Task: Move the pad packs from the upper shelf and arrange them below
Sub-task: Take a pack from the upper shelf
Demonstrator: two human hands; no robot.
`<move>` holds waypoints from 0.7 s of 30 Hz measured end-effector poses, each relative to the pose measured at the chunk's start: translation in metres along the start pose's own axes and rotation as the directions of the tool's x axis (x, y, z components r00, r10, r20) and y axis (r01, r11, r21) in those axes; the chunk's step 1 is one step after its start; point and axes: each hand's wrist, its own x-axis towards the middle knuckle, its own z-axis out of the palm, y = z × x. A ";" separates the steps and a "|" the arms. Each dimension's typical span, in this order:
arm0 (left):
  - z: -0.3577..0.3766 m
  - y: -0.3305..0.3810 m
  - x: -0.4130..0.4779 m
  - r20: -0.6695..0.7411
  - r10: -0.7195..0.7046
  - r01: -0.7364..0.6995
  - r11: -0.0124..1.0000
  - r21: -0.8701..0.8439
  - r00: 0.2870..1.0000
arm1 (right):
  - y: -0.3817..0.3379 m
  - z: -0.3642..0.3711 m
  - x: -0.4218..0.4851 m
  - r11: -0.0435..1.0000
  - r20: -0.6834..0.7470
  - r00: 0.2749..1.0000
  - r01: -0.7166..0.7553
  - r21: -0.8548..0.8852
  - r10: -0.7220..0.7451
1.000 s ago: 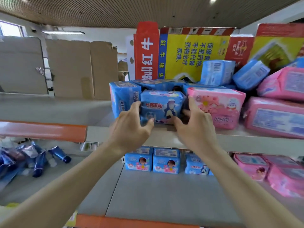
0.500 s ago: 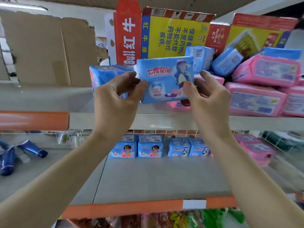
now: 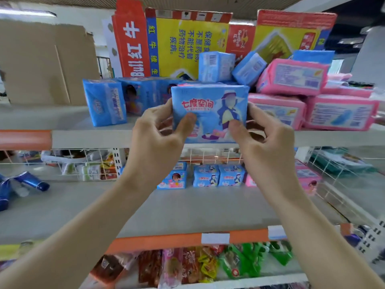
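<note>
1. While both hands hold it, the blue pad pack (image 3: 209,113) hangs upright in the air just in front of the upper shelf (image 3: 93,138), printed face toward the camera; the left hand (image 3: 158,138) pinches its left end with the thumb on the front, and the right hand (image 3: 264,142) pinches the right end the same way.
2. Judged by its look, the pack is light and soft, a film-wrapped cushion that gives a little under the thumbs; the film is likely slick, so the short ends are the sound places to grip, with the fingers behind as backing; it should bear a firm squeeze and a small drop without harm.
3. On the lower shelf (image 3: 187,211) a row of small blue packs (image 3: 206,176) stands at the back, which seems the natural place for this one.
4. Hidden are the fingers behind the pack and its rear face; the wrists cover both ends of the row, so whether a free slot lies beside it cannot be told.
5. Further blue packs (image 3: 104,103) and pink packs (image 3: 291,77) remain on the upper shelf; how many lie behind the front ones cannot be counted, and the frame's edges are perhaps too blurred for reading any small print.
</note>
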 end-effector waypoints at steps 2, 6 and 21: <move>0.022 0.004 -0.010 0.028 0.003 -0.004 1.000 0.014 1.000 | 0.008 -0.026 -0.006 1.000 0.002 1.000 -0.002 -0.024 0.002; 0.069 0.010 -0.034 0.048 -0.010 0.009 1.000 0.028 0.999 | 0.026 -0.079 -0.014 1.000 -0.005 1.000 -0.030 -0.008 0.030; 0.205 -0.004 -0.098 0.015 0.060 -0.062 0.972 0.228 0.998 | 0.110 -0.210 -0.043 0.974 0.078 0.983 -0.175 0.145 0.165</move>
